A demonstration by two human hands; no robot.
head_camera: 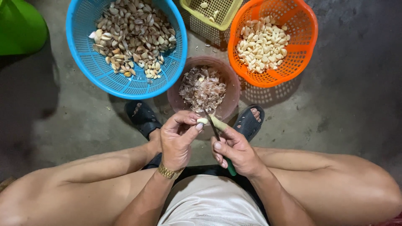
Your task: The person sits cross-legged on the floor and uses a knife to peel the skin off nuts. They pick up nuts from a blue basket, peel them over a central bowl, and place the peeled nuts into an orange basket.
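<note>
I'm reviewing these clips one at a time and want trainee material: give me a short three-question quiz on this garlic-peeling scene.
1. True or false: the orange basket holds peeled cloves.
2. Which container holds the loose papery skins? A) blue basket B) brown bowl C) yellow basket
3. Fill in: the right hand holds a knife with a ____ handle, while the left hand pinches a garlic clove.

Key
1. True: pale, skinless cloves.
2. B; the blue basket holds unpeeled cloves.
3. Green.

Bare grey concrete floor [347,96], dim, stained.
</note>
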